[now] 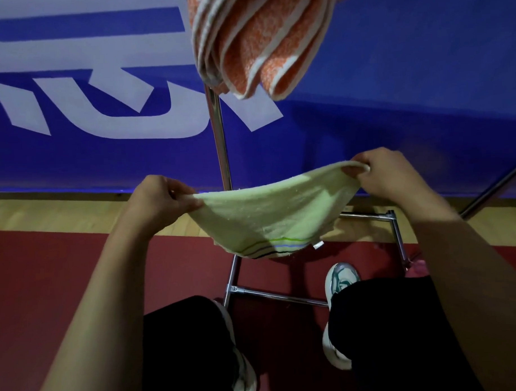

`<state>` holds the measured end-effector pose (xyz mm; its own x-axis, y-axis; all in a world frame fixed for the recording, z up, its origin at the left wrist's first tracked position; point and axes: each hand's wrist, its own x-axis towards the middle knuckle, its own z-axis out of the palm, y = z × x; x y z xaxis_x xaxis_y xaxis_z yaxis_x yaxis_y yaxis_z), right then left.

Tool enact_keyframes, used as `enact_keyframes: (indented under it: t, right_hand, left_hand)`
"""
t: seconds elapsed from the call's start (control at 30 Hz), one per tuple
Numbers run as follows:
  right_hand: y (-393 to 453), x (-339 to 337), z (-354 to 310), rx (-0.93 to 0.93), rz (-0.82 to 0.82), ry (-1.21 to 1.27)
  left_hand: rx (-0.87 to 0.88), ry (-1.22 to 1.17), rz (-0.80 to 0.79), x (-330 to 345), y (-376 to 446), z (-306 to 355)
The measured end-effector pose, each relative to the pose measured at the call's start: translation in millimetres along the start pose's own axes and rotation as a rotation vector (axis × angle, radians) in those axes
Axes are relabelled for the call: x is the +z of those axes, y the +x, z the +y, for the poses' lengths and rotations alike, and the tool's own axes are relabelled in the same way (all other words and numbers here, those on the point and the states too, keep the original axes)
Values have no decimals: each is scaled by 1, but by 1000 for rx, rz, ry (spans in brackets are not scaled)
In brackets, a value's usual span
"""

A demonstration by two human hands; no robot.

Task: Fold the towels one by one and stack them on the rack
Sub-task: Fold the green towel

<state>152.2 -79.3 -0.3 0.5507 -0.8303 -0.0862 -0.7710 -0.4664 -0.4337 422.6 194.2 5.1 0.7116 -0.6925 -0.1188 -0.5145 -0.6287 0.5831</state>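
Note:
A pale green towel (269, 215) with thin coloured stripes along its lower edge hangs doubled over between my hands, sagging in the middle. My left hand (160, 198) pinches its left top corner. My right hand (387, 173) pinches its right top corner, a little higher. Above, an orange towel with white stripes (263, 40) hangs folded from the top of the metal rack (219, 132), whose upright pole runs down behind the green towel.
The rack's chrome base bars (283, 296) lie on the red floor between my feet, in white shoes (340, 280). A slanted rack tube (496, 187) stands at the right. A blue banner with white lettering (86, 99) forms the wall behind.

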Motion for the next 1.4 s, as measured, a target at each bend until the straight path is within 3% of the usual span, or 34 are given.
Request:
enact_keyframes:
  t: [0.23,0.5,0.73,1.0,1.2,1.4]
  right_hand:
    - [-6,2,-13,-30,-1,33]
    - [-28,24,-58,-211,-40,244]
    - [-36,36,-85,-302,-98,440]
    - [-24,36,-72,-179,-210,658]
    - [-25,33,-67,-257,-221,649]
    - [-33,29,-70,-309,-263,594]
  left_hand:
    - [-11,-48,-15,3,-1,8]
    - [114,-465,14,43,-17,60]
    - [211,-607,-69,67,-23,90]
    - [302,-714,-287,69,-26,90]
    - [359,-679,-190,77,-27,93]
    - [406,-480,-82,82,-26,91]
